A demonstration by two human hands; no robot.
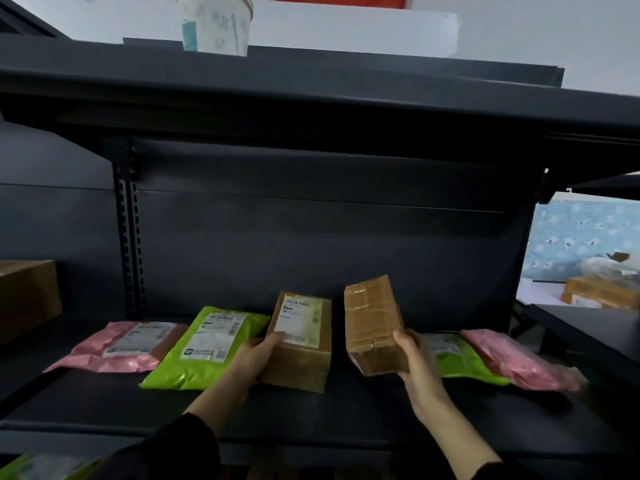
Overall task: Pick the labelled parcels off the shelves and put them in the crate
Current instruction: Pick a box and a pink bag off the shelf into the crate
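On the dark shelf (311, 407) stands a brown cardboard box with a white label (304, 344); my left hand (254, 358) grips its left side, thumb on the label. My right hand (417, 363) holds a taped brown box with no visible label (372, 327), tilted and lifted off the shelf. Left of the boxes lie a green labelled mailer (207, 348) and a pink labelled mailer (128, 346). Behind my right hand lie another green mailer (460, 358) and a pink mailer (519, 362). No crate shows.
An upper shelf (311, 98) overhangs the work area, with a paper cup (214, 22) on top. A large cardboard box (27, 296) sits on the neighbouring shelf at left. At right, another shelf edge (588, 327) and a taped parcel (602, 292) beyond it.
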